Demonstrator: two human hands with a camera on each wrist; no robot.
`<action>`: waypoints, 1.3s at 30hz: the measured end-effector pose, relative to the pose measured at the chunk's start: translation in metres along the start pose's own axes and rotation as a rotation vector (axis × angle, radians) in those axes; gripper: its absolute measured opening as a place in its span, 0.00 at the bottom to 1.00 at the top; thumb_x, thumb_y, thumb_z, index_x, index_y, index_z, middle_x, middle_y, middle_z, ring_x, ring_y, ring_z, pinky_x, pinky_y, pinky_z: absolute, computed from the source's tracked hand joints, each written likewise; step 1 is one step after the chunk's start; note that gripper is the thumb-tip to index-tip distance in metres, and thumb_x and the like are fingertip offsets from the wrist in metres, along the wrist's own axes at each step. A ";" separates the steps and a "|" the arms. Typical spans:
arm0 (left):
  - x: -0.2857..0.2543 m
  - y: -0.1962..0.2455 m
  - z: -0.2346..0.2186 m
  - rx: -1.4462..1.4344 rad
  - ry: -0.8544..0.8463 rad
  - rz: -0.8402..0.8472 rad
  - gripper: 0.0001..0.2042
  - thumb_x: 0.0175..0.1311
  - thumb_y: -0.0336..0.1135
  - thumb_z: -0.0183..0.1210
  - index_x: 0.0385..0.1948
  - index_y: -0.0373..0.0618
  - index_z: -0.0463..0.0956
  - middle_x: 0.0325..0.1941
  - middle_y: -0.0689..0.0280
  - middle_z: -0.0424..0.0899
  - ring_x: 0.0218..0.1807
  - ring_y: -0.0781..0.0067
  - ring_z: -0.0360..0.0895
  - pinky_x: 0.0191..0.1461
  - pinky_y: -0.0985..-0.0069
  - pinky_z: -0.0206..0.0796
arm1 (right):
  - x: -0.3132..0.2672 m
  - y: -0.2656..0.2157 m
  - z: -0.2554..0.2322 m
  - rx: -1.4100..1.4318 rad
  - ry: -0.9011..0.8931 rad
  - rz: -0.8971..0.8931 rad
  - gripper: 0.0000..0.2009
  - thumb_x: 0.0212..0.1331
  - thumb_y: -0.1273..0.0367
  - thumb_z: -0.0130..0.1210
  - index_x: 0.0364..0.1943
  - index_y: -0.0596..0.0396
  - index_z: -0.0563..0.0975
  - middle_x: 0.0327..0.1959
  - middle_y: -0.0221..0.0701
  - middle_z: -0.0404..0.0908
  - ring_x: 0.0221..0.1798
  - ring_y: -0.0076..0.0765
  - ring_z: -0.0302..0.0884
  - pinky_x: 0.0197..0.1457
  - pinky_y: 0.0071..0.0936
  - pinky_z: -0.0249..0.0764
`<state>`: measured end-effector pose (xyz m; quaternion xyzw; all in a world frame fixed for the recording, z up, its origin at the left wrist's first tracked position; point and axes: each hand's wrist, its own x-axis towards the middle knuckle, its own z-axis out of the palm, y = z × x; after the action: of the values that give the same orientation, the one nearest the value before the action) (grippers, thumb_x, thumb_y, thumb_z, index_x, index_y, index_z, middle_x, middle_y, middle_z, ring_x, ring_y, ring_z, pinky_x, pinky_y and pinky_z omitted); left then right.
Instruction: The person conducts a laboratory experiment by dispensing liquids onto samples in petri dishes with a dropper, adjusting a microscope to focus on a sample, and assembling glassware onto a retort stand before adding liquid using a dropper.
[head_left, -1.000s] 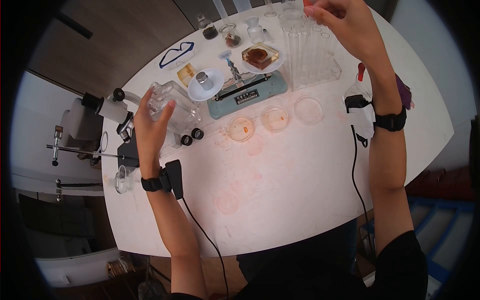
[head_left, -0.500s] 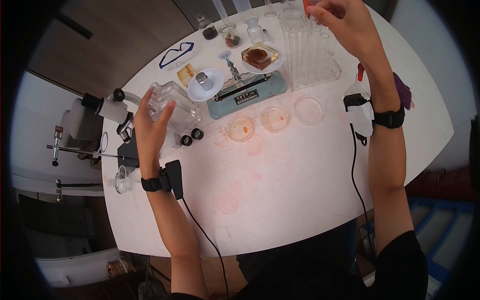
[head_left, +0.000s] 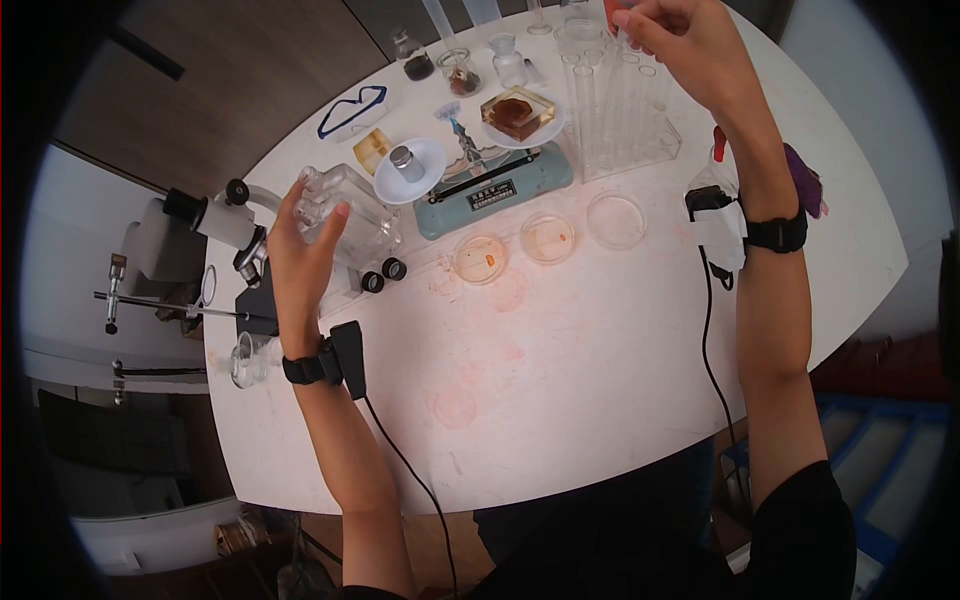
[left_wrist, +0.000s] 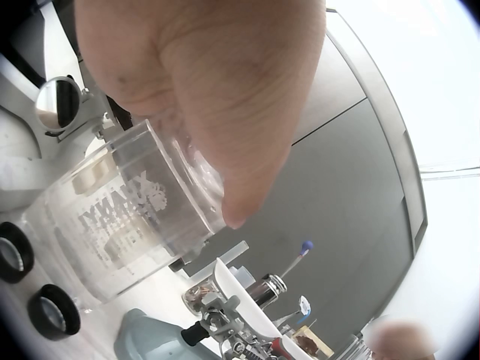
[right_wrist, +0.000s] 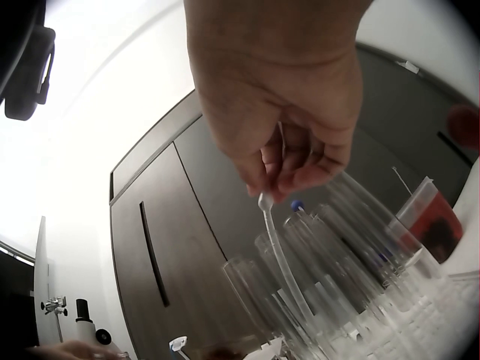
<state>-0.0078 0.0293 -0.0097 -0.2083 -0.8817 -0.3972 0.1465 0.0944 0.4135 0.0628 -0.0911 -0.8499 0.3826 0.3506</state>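
My left hand [head_left: 305, 250] rests on a clear box-shaped container [left_wrist: 124, 217] with frosted lettering, its thumb beside the rim in the left wrist view. Thumb and fingers are spread apart over clear glassware there. My right hand [head_left: 690, 45] is raised over the test tubes [head_left: 600, 115] standing in a clear rack [head_left: 665, 145]. Between thumb and fingertips it pinches the knobbed top of a thin clear stick [right_wrist: 281, 251], which slants down among the tubes in the right wrist view. The stick's lower end is lost behind the glass.
A teal balance [head_left: 495, 200] carries a metal weight [head_left: 405, 160] and an amber block [head_left: 518, 112]. Petri dishes [head_left: 548, 238] stand in front. A microscope [head_left: 220, 225] is at the left, safety goggles [head_left: 352, 110] and small bottles [head_left: 510, 62] behind, and a beaker of red liquid [right_wrist: 435, 225] beyond the tubes.
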 end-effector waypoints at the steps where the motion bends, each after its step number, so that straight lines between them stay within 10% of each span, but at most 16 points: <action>1: 0.000 0.001 0.000 0.000 0.000 0.001 0.32 0.61 0.40 0.68 0.64 0.31 0.68 0.53 0.49 0.82 0.54 0.66 0.79 0.60 0.72 0.68 | 0.002 0.000 0.000 -0.002 -0.008 0.030 0.08 0.59 0.72 0.63 0.27 0.64 0.83 0.24 0.33 0.83 0.27 0.25 0.77 0.32 0.24 0.73; 39: 0.000 -0.003 0.000 0.042 0.003 0.017 0.32 0.61 0.40 0.67 0.63 0.31 0.68 0.53 0.48 0.82 0.54 0.65 0.79 0.61 0.71 0.67 | 0.004 0.009 -0.004 0.065 0.001 -0.028 0.07 0.59 0.72 0.61 0.31 0.65 0.84 0.26 0.32 0.83 0.29 0.23 0.77 0.35 0.23 0.74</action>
<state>-0.0093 0.0273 -0.0114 -0.2120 -0.8879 -0.3776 0.1553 0.0934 0.4238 0.0605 -0.0679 -0.8382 0.4049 0.3590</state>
